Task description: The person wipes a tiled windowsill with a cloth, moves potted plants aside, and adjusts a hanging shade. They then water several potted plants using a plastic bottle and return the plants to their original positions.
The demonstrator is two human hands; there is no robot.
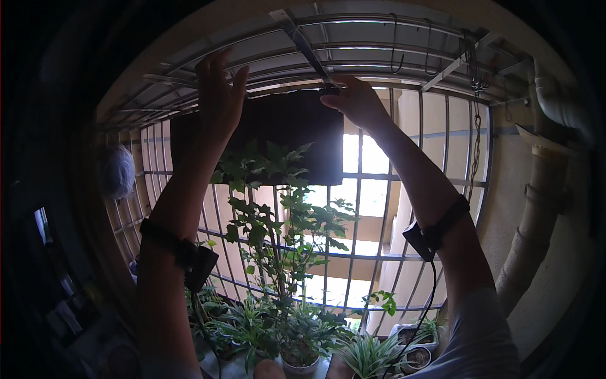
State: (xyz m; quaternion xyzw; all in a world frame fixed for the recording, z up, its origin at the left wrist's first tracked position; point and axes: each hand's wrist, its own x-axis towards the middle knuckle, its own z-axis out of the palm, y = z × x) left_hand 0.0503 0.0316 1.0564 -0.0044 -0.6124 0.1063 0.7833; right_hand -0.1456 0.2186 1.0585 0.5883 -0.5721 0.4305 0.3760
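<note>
A dark rectangular sheet (293,128), perhaps cloth, hangs beneath the overhead metal bars and in front of the window grille. My right hand (357,102) is at its upper right corner, with thumb and fingers closed on the dark edge below a metal crossbar (303,45). My left hand (220,92) is raised at the sheet's left part, close to the overhead rails (265,32). Its fingers point up and stand apart, and I see nothing held in them. The sheet's left part is partly hidden behind my left forearm.
A tall leafy potted plant (284,237) rises in front of the sheet's lower edge. Spider plants (369,353) and other pots stand below. Metal hooks (395,45) and a twisted cord (475,147) hang at right, near a drainpipe (530,227). A pale bundle (118,170) hangs at left.
</note>
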